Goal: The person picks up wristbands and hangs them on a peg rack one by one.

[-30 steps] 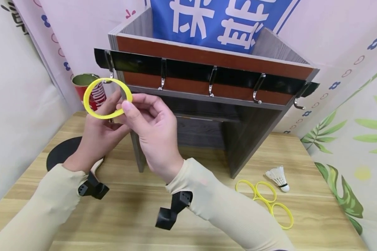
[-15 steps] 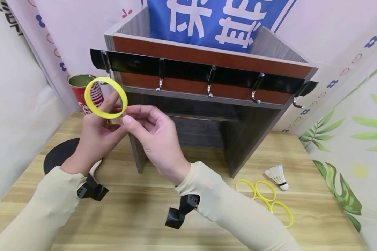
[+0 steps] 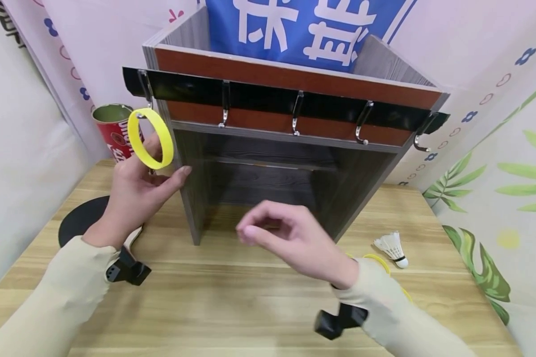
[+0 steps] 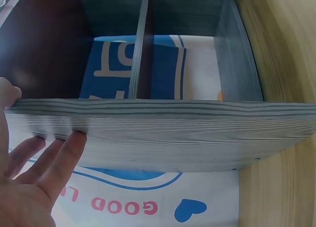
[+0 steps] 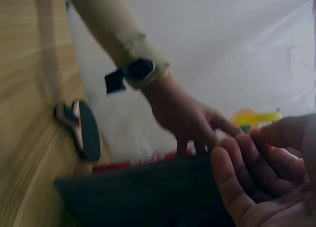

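Yellow ring, upper left of frame, hangs on the end hook, left hand clasping the shelf edge close behind, right hand curled around nothing mid-frame; a left-hand brush or jolted shelf could probably tip it off.

White shuttlecock, red can

One shelf unit bears one rail with five hooks. One yellow ring hangs; the lower rings are partly hidden, count indeterminate. Also present: one shuttlecock, one red can, one left hand, one right hand.
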Tool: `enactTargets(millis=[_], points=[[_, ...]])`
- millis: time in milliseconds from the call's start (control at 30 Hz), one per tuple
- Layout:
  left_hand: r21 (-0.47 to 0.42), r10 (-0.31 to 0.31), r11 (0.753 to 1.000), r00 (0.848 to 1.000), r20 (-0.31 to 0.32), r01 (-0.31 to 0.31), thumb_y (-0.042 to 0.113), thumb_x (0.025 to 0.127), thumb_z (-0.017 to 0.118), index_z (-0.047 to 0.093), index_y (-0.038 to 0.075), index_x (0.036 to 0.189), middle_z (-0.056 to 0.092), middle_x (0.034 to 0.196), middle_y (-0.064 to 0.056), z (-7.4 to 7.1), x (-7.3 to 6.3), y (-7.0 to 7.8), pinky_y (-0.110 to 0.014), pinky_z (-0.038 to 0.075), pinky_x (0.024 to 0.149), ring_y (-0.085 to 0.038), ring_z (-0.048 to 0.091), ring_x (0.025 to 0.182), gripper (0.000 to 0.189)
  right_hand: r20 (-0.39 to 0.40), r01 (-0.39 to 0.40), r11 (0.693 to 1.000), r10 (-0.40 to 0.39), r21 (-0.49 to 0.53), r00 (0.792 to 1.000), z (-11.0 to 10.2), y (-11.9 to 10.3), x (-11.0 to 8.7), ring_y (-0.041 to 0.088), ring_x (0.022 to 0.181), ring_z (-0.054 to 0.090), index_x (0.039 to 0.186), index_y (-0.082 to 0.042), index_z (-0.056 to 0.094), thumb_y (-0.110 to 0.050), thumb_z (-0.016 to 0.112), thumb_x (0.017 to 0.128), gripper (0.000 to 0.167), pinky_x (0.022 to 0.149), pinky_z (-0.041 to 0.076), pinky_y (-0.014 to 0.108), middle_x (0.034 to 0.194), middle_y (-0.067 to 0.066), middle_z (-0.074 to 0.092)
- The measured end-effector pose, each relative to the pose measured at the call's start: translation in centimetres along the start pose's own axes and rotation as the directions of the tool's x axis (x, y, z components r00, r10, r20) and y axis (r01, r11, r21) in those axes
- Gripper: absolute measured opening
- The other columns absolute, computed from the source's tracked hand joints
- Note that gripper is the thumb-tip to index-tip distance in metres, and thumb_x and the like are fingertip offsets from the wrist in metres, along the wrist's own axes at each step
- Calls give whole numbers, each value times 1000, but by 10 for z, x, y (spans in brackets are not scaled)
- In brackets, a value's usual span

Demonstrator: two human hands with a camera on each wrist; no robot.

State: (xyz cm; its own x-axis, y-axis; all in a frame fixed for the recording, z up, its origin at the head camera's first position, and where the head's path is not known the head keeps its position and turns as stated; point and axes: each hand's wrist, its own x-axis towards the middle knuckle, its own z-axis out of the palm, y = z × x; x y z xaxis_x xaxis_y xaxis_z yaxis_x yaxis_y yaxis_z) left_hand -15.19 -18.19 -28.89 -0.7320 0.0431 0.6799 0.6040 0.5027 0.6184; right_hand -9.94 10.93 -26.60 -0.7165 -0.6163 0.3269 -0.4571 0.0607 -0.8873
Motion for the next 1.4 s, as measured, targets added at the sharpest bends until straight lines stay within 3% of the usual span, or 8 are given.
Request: enactTargets(millis=[233, 400, 500, 633, 733, 1100, 1267, 1400], points=[[12, 16, 1000, 1000, -24, -16, -6, 82, 81, 58, 11, 148, 70, 106, -2, -2, 1, 0, -2, 52, 77, 8, 63, 97, 73, -54, -88, 984, 81, -157, 995, -52, 18, -57, 10, 88, 74, 106, -1, 72, 0, 63, 101, 11, 82, 66, 31, 96, 14, 74], [-1, -8, 1000, 1000, -22, 8, -5, 83, 81, 56, 14, 151, 65, 110, 3, -3, 0, 0, -2, 52, 76, 9, 62, 97, 76, -141, -156, 952, 122, -262, 982, -83, 38, -98, 6, 88, 73, 105, -4, 72, 3, 62, 100, 13, 81, 64, 24, 97, -2, 75], [14, 10, 1000, 1000, -21, -9, -4, 83, 81, 55, 14, 152, 69, 109, -8, -3, -1, -2, -2, 52, 77, 9, 61, 97, 76, -182, -201, 929, 149, -312, 972, -97, 52, -121, 4, 88, 70, 104, -3, 71, 5, 62, 99, 13, 78, 63, 21, 99, -11, 73], [25, 41, 999, 999, -20, -40, -4, 82, 82, 54, 13, 152, 72, 106, -19, -1, -2, -3, -2, 52, 77, 9, 63, 94, 77, -242, -272, 860, 180, -432, 953, -115, 69, -154, -1, 85, 67, 103, -5, 71, 5, 65, 98, 12, 71, 62, 19, 97, -16, 70], [-12, 30, 999, 999, -16, -30, -7, 81, 81, 52, 13, 153, 69, 109, -20, 2, -2, -3, -4, 53, 76, 7, 62, 94, 80, -300, -339, 771, 200, -540, 933, -126, 78, -180, -6, 82, 64, 99, -4, 71, 2, 67, 96, 8, 66, 60, 18, 92, -14, 70], [9, 40, 999, 999, -10, -40, -4, 82, 81, 53, 13, 153, 72, 107, -22, 2, -2, -3, -2, 51, 75, 8, 61, 92, 78, -519, -666, 352, 429, -658, 740, -155, 98, -247, -5, 63, 45, 87, -3, 66, -6, 73, 92, 10, 56, 44, 20, 73, -3, 61], [-17, 19, 1000, 1000, -8, -19, -6, 82, 80, 51, 15, 155, 69, 114, -24, 1, -3, -3, -3, 52, 75, 8, 61, 97, 82, -506, -762, 268, 612, -590, 607, -166, 105, -259, 2, 70, 57, 97, 4, 66, -20, 69, 99, 24, 62, 49, 22, 82, 0, 70], [-6, 8, 1000, 1000, -3, -8, -4, 83, 81, 49, 16, 156, 67, 117, -24, 1, -2, -3, -3, 52, 75, 6, 59, 100, 83, -476, -783, 277, 665, -557, 575, -169, 114, -263, 0, 73, 58, 100, 2, 68, -24, 69, 100, 26, 65, 50, 21, 87, 0, 73]])
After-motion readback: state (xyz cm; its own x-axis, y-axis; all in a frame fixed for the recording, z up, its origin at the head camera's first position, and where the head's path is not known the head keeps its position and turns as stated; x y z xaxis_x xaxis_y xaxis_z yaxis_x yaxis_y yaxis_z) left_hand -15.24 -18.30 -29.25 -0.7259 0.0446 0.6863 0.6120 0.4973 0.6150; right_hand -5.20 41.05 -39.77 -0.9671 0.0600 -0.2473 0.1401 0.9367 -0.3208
